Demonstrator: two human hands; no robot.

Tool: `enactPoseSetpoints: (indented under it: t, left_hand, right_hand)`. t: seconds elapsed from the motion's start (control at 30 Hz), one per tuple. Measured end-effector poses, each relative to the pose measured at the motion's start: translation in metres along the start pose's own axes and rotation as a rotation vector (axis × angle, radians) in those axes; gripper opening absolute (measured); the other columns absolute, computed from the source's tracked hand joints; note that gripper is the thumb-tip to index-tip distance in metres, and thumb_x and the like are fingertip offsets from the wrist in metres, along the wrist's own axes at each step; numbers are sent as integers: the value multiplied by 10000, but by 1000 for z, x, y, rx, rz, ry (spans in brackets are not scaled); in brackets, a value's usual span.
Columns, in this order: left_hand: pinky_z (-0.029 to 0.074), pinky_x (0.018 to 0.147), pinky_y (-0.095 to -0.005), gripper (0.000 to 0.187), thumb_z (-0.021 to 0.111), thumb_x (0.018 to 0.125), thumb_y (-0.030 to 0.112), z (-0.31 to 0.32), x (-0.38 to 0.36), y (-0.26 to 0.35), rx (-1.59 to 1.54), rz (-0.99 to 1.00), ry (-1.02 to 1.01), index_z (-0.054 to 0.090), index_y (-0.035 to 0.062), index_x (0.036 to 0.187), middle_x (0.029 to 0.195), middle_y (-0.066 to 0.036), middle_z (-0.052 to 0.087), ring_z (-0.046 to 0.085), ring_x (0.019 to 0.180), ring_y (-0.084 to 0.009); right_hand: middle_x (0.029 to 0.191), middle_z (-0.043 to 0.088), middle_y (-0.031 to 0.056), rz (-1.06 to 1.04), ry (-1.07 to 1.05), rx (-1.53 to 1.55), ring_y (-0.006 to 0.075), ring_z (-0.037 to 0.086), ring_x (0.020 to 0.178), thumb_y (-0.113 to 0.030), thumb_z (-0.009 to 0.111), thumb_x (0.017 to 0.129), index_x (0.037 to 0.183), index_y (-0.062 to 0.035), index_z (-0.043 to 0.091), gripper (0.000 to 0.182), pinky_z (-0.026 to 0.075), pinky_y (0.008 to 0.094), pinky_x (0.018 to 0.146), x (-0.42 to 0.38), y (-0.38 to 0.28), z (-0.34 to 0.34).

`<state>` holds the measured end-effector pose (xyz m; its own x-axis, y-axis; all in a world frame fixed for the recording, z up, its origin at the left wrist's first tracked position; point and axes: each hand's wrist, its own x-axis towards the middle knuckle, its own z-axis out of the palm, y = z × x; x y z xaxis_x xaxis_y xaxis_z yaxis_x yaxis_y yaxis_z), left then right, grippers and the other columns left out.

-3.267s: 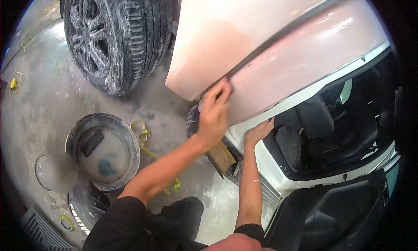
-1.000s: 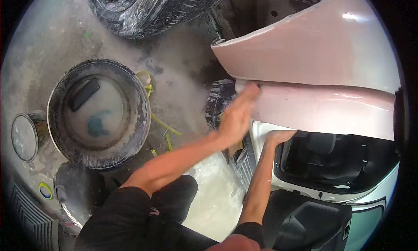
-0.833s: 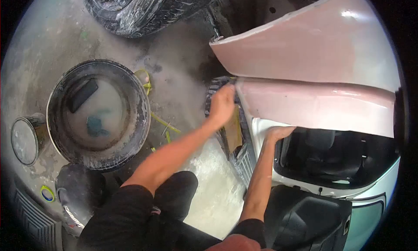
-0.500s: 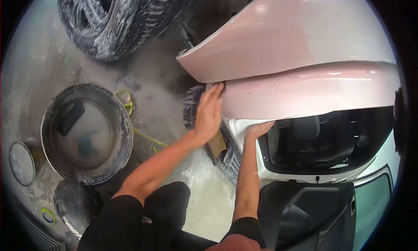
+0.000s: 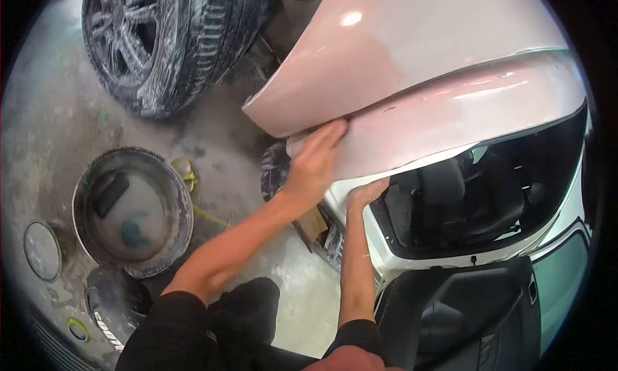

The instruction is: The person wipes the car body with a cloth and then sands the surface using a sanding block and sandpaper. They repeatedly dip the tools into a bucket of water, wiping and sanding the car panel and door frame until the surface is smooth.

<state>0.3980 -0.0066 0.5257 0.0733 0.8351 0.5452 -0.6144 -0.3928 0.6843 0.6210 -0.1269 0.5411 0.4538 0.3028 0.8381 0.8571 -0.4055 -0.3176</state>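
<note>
My left hand lies along the near end of a long pale pink car body panel, fingers together and stretched toward the gap under a larger curved panel. A small dark sheet shows at its fingertips, pressed against the panel; most of it is hidden under the fingers. My right hand rests on the white corner of the window frame, its palm flat and its fingertips partly hidden at the edge of the dark glass. Car seats show through that glass.
A round tub of cloudy water holds a dark block and a teal piece. A dusty wheel stands at upper left. A lid and tape roll lie on the floor. An open car door is at lower right.
My left hand has slid a little to the right along the panel with the dark sheet. My right hand keeps its place on the frame. The whole view has tilted.
</note>
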Motion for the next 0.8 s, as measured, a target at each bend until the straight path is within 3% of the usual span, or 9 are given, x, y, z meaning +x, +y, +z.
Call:
enactPoseSetpoints:
  t: [0.13, 0.23, 0.37, 0.4, 0.53, 0.63, 0.67, 0.8]
  left_hand:
    - [418, 1135, -437, 463, 524, 971, -62, 3, -28, -14, 136, -79, 64, 549, -59, 1433, 1427, -255, 545, 537, 1331, -401]
    - [434, 1112, -435, 439, 518, 981, -63, 25, 15, 32, 150, 107, 70, 562, -64, 1418, 1404, -233, 562, 538, 1335, -370]
    - [414, 1119, -441, 483, 531, 943, -93, 7, -21, -14, 147, 13, 45, 556, -59, 1424, 1381, -229, 564, 556, 1286, -359]
    - [405, 1129, -441, 451, 513, 956, -80, 8, -32, -22, 109, -12, 61, 558, -83, 1405, 1378, -238, 562, 552, 1293, -360]
    - [410, 1120, -425, 386, 461, 1018, -20, 34, 23, 32, 121, 122, 88, 561, -118, 1378, 1374, -232, 560, 544, 1305, -356]
    - [400, 1123, -409, 398, 475, 1018, -18, 18, -5, -2, 158, 104, 48, 553, -104, 1398, 1361, -221, 565, 544, 1287, -341]
    - [393, 1132, -415, 393, 479, 1018, -12, 14, -23, -12, 144, -5, 70, 561, -100, 1392, 1380, -226, 557, 530, 1307, -345]
    - [388, 1140, -431, 382, 476, 1014, -12, 26, 11, 27, 109, 54, 59, 588, -95, 1369, 1426, -233, 539, 512, 1341, -351]
  right_hand:
    - [1297, 578, 301, -46, -18, -146, 457, 523, 1177, -332, 433, 1044, 1313, 108, 564, 532, 396, 515, 1016, -1, -6, -6]
    - [1365, 545, 301, 41, 6, -36, 459, 506, 1205, -325, 415, 1049, 1318, 97, 568, 523, 389, 516, 1047, -2, -2, 0]
    - [1426, 508, 315, 63, 2, -95, 455, 484, 1239, -299, 396, 1051, 1325, 101, 563, 513, 374, 520, 1071, -4, -22, -6]
    - [1452, 480, 335, 19, -28, -242, 444, 485, 1236, -276, 381, 1052, 1339, 129, 541, 522, 366, 522, 1067, -6, -7, -6]
    - [1365, 507, 348, -44, 29, -212, 452, 493, 1212, -267, 379, 1052, 1378, 148, 492, 540, 363, 520, 1063, -11, 12, 0]
    - [1296, 522, 341, -1, 51, -148, 469, 487, 1200, -273, 375, 1055, 1411, 152, 452, 559, 362, 515, 1063, -3, 11, 2]
    - [1280, 522, 338, 8, 62, -132, 472, 485, 1197, -275, 370, 1056, 1418, 154, 441, 565, 360, 514, 1064, -5, 12, 3]
    - [1280, 511, 341, 2, 32, -132, 475, 483, 1192, -270, 356, 1058, 1422, 161, 432, 569, 357, 510, 1072, -11, 11, -2]
